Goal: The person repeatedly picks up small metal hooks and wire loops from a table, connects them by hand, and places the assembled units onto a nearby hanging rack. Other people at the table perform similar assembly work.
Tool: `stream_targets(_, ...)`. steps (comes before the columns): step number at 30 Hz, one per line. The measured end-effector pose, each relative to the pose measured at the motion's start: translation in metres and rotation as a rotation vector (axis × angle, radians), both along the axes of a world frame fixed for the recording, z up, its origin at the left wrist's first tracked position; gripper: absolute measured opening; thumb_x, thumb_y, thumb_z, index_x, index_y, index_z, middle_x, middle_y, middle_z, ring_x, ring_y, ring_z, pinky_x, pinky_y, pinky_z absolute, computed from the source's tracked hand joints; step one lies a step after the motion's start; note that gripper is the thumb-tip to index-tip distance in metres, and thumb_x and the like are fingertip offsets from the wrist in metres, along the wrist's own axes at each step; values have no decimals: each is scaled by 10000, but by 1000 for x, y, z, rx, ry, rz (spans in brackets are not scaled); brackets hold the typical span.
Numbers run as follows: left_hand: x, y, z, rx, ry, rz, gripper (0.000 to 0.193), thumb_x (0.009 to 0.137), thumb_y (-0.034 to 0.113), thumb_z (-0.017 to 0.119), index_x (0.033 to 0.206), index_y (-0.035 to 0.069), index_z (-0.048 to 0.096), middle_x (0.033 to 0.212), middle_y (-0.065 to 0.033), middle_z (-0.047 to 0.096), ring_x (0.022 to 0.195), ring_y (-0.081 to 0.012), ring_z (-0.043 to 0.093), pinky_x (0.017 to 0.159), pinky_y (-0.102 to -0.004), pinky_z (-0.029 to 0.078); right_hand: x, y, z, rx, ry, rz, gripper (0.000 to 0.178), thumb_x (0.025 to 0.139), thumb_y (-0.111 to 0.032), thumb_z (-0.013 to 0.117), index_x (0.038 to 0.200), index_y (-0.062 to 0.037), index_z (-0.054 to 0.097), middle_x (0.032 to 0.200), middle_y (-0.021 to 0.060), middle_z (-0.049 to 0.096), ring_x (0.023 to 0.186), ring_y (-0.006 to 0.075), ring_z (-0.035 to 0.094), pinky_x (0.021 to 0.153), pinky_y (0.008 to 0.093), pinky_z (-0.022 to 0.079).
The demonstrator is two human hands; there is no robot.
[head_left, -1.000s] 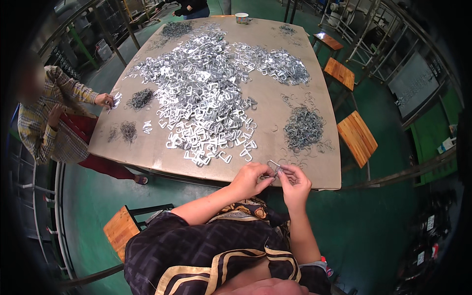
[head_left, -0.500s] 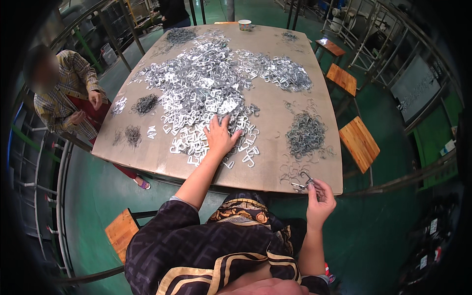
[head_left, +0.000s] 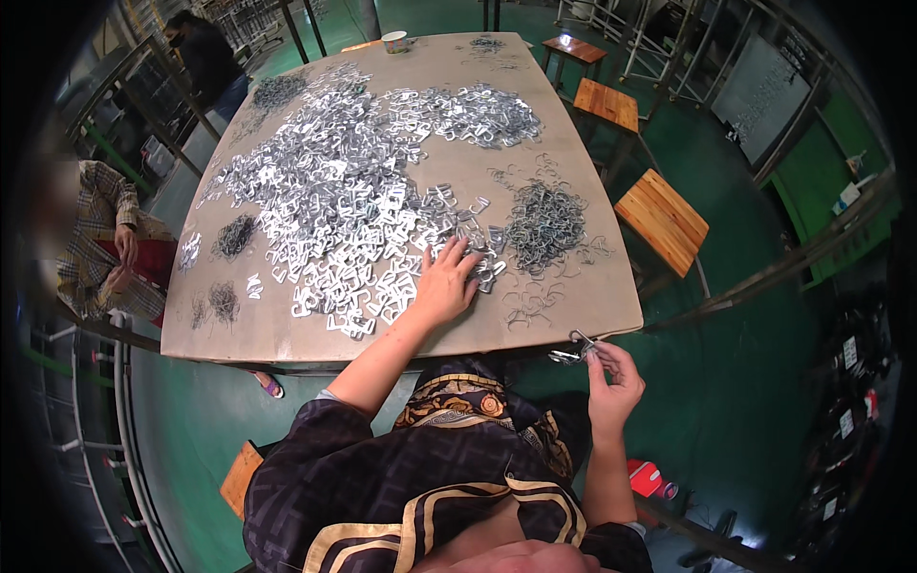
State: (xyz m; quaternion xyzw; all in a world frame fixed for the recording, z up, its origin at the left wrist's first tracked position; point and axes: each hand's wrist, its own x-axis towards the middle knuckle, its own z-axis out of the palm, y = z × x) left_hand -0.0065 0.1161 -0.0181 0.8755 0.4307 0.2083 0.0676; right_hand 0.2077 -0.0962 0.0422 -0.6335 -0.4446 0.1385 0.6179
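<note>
My left hand [head_left: 446, 288] lies with its fingers apart on the near right edge of a large heap of shiny silver hook-shaped metal pieces [head_left: 330, 210]. Some of these pieces lie under and around its fingertips. Off the table's near right edge, my right hand [head_left: 614, 380] pinches a few metal hooks [head_left: 573, 353] between thumb and fingertips; how many cannot be made out. Between the hands and farther back sits a pile of thin dark wire clips [head_left: 547, 224], with loose ones [head_left: 533, 304] scattered toward the near edge.
Smaller dark wire piles [head_left: 234, 235] dot the left of the brown table [head_left: 315, 339]. A paper cup [head_left: 394, 41] stands at the far edge. Wooden stools [head_left: 662, 222] line the right side. One person [head_left: 100, 234] is at the left, another [head_left: 205, 62] farther back.
My view has turned to the right. My left hand has shifted right over the silver heap to its edge, nearer the wire clips. The right hand still pinches the hooks.
</note>
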Motion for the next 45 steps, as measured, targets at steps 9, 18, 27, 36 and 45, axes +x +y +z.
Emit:
stream_targets(9, 44, 3, 9, 218, 100, -262, 103, 759, 188, 668, 789, 94, 697, 828, -34, 628, 877, -234, 577, 861, -377, 446, -1, -9, -12, -19, -58, -12, 150, 810, 73, 684, 956, 41, 678, 854, 114, 702, 724, 157, 679, 667, 268, 535)
stream_targets(18, 77, -23, 5, 143, 431, -224, 148, 749, 122, 601, 701, 39, 714, 800, -139, 693, 821, -294, 677, 639, -369, 569, -3, -8, -24, -51, -89, 41, 159, 804, 78, 682, 957, 35, 679, 865, 111, 702, 754, 159, 686, 679, 267, 540)
stream_targets(27, 80, -9, 19, -44, 383, -173, 110, 740, 130, 636, 744, 54, 716, 800, -135, 710, 741, -302, 707, 630, -389, 568, -12, -1, -33, -97, -54, 83, 190, 822, 45, 666, 1008, 9, 662, 867, 121, 694, 749, 200, 696, 685, 306, 549)
stream_targets(36, 41, -65, 58, -692, -472, -543, 89, 741, 72, 674, 793, 18, 626, 841, -89, 624, 853, -266, 605, 806, -345, 476, -22, 5, -35, -116, -18, 137, 349, 804, 53, 675, 1137, -18, 599, 833, 106, 699, 730, 196, 697, 682, 303, 553)
stream_targets(45, 39, -88, 54, -566, -513, -503, 88, 727, 56, 666, 781, 19, 608, 835, -120, 633, 881, -317, 600, 826, -391, 466, -31, 4, -25, -120, -115, 176, 356, 795, 51, 680, 1134, -29, 606, 831, 113, 702, 728, 224, 703, 673, 320, 552)
